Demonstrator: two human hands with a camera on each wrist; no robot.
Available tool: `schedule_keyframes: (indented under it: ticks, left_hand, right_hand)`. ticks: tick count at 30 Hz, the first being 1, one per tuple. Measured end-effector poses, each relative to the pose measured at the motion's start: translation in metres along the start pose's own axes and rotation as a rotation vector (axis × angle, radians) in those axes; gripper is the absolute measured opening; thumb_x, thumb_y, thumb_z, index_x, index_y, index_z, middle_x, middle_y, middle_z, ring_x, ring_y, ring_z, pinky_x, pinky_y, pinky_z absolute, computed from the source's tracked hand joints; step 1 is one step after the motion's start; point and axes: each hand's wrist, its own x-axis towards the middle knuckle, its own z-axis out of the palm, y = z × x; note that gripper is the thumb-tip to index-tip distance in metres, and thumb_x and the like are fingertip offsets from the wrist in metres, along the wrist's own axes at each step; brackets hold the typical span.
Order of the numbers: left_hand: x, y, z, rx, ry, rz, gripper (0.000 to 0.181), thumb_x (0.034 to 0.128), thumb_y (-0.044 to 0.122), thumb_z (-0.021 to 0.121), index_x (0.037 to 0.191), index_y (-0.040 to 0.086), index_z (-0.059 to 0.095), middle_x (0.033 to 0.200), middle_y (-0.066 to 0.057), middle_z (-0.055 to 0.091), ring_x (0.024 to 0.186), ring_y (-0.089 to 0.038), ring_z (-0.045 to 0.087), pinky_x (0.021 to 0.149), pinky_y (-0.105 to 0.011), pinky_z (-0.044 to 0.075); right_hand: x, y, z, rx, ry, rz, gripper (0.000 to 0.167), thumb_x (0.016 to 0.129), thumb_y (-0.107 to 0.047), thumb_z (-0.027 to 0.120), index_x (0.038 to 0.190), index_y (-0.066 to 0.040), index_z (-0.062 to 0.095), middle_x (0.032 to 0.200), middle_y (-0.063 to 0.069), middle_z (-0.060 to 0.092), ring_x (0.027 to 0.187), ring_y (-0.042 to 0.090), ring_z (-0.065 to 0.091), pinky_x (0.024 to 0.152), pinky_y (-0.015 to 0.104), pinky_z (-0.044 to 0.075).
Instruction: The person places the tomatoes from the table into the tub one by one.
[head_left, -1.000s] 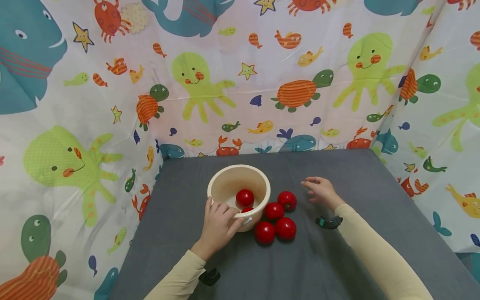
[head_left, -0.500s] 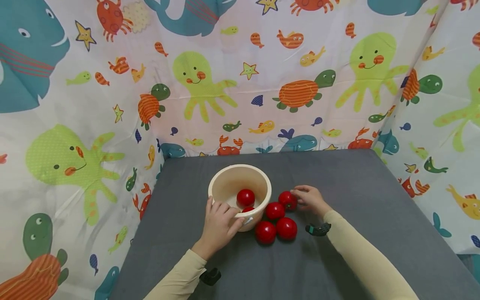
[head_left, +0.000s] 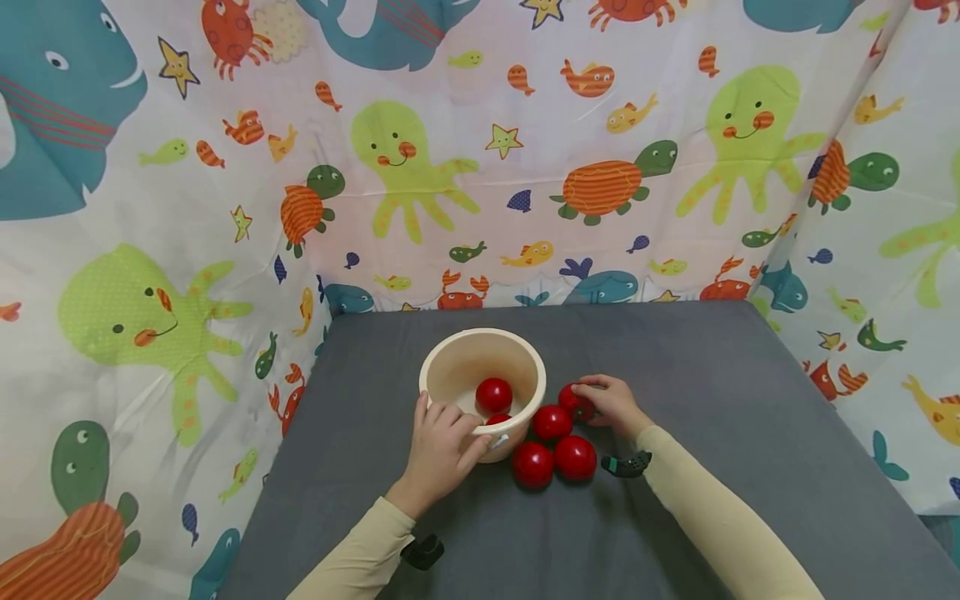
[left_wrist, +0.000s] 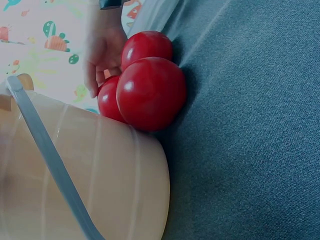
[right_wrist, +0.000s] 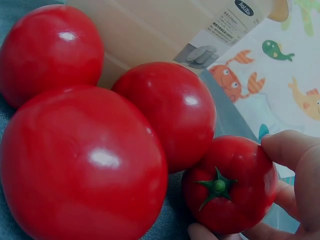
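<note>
A cream plastic bucket [head_left: 457, 365] stands upright on the grey cloth, with two red tomatoes [head_left: 493, 394] inside. My left hand [head_left: 437, 457] holds its near rim, fingers over the edge and thumb along the outer wall. To the bucket's right, my right hand [head_left: 618, 407] grips the farthest tomato [right_wrist: 230, 185] of a cluster, its fingers and thumb around the sides. A green stem star shows on that tomato, which still sits low by the cloth. Beside it lie three more tomatoes [head_left: 552, 422], close against the bucket.
Grey cloth [head_left: 360, 383] covers the table. Curtains printed with sea animals [head_left: 420, 275] hang along the back and both sides. A grey handle [left_wrist: 52, 160] hangs down the bucket's outer wall. Each wrist wears a dark band [head_left: 627, 464].
My right hand has moved left from beside the cluster and taken hold of the farthest tomato. The left hand stays on the bucket rim, and the view has shifted slightly.
</note>
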Motion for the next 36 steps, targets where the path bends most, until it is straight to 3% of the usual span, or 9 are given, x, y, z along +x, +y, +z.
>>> schedule_keyframes:
  ticks: [8,15,21,28,36]
  left_hand:
    - [0.0,0.0,0.0,0.004,-0.007,-0.003,0.019,0.088,0.036,0.07,0.094,0.018,0.073,0.085,-0.003,0.063,0.093,-0.027,0.057,0.107,-0.073,0.031]
    - [0.0,0.0,0.001,0.008,0.003,0.001,0.019,0.088,0.037,0.07,0.094,0.019,0.073,0.085,-0.003,0.064,0.094,-0.026,0.057,0.107,-0.073,0.031]
    - [-0.002,-0.002,0.003,0.019,-0.001,-0.004,0.021,0.091,0.04,0.065,0.094,0.021,0.072,0.086,-0.002,0.064,0.095,-0.026,0.057,0.108,-0.073,0.03]
    - [-0.002,-0.002,0.005,0.015,0.008,0.0,0.024,0.0916,0.042,0.064,0.094,0.02,0.072,0.085,-0.002,0.063,0.095,-0.026,0.057,0.108,-0.074,0.031]
    - [-0.002,-0.001,0.004,0.004,-0.003,-0.01,0.024,0.0925,0.042,0.063,0.095,0.02,0.072,0.086,-0.003,0.064,0.096,-0.027,0.058,0.108,-0.074,0.03]
  right_hand:
    - [-0.004,0.002,-0.005,0.015,-0.003,-0.018,0.054,0.097,-0.035,0.066,0.139,-0.002,0.056,0.14,0.026,0.055,0.101,0.026,0.066,0.08,0.045,0.063]
    - [-0.01,-0.002,-0.015,0.03,0.016,-0.029,0.055,0.098,-0.034,0.064,0.14,-0.001,0.054,0.145,0.026,0.049,0.115,0.034,0.06,0.08,0.046,0.063]
    - [-0.011,-0.011,-0.03,0.034,0.017,-0.028,0.058,0.099,-0.037,0.063,0.144,-0.002,0.05,0.149,0.024,0.045,0.118,0.033,0.056,0.085,0.047,0.062]
    - [-0.012,-0.048,-0.049,0.085,0.028,-0.076,0.06,0.1,-0.038,0.061,0.147,-0.003,0.047,0.153,0.023,0.043,0.123,0.035,0.053,0.098,0.055,0.054]
    - [-0.02,-0.112,-0.055,0.103,0.009,-0.155,0.061,0.1,-0.035,0.062,0.15,-0.004,0.045,0.156,0.023,0.042,0.137,0.042,0.047,0.097,0.055,0.053]
